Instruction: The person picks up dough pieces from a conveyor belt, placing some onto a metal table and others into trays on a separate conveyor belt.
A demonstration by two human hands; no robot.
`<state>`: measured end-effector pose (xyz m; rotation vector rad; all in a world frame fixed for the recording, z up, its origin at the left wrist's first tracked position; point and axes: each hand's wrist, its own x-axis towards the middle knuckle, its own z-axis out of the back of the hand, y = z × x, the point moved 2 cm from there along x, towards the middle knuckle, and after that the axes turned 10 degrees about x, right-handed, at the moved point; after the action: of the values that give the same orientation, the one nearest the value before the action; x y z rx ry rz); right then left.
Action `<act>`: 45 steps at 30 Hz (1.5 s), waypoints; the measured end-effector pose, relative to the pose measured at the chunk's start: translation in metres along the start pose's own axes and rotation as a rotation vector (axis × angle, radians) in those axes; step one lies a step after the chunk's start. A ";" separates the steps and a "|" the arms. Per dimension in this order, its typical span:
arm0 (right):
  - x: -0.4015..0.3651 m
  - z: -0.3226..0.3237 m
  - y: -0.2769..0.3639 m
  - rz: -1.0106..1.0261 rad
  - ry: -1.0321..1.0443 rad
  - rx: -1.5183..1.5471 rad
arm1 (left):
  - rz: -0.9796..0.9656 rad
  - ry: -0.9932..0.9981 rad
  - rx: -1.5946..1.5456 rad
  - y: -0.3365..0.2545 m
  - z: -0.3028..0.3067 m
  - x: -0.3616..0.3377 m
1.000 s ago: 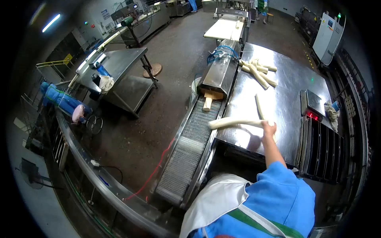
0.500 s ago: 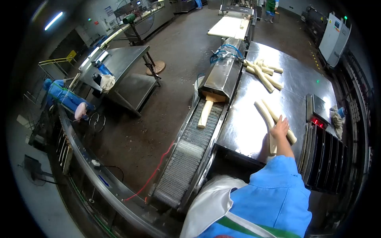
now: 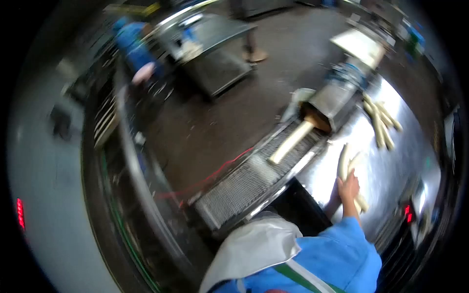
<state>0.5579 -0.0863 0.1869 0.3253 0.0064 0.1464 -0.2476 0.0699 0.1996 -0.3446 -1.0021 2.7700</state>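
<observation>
My right hand [image 3: 348, 187], in a blue sleeve, is on a pair of long pale dough logs on the steel table. Its fingers curl round the right-hand dough log [image 3: 362, 202], whose middle is hidden beneath them. The other dough log [image 3: 343, 163] lies close along its left side, also partly covered by the hand. On the mesh conveyor belt [image 3: 239, 188] another long dough piece [image 3: 291, 142] reaches out of the steel machine hood [image 3: 333, 105]. My left hand is out of view.
Several more dough logs [image 3: 380, 122] lie crossed at the table's far end. A scale with red digits [image 3: 408, 213] stands at the right. Beyond the conveyor is a steel side table [image 3: 222, 31]; a person in blue [image 3: 134, 46] is at the far left. A curved metal rail [image 3: 128, 132] runs along the left.
My view has swung left, blurring the picture. My right hand's fingers, spread before, are now closer round the dough log. The dough piece on the belt reaches farther out of the hood.
</observation>
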 end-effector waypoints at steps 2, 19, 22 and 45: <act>-0.008 -0.010 0.002 0.165 -0.007 0.015 | 0.105 0.028 -0.143 0.060 0.009 0.031; 0.000 -0.048 -0.008 0.363 0.000 -0.156 | -0.161 -0.303 -0.195 0.048 0.051 -0.063; 0.015 -0.043 -0.015 0.415 0.117 0.005 | -0.416 -0.053 -0.007 -0.032 0.025 -0.079; -0.119 -0.014 -0.112 0.059 0.011 0.521 | -2.029 0.964 0.429 -0.178 -0.227 -0.394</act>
<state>0.4553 -0.2038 0.1361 0.8455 0.0467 0.2044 0.2075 0.2475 0.2073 -0.2417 -0.0827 0.6693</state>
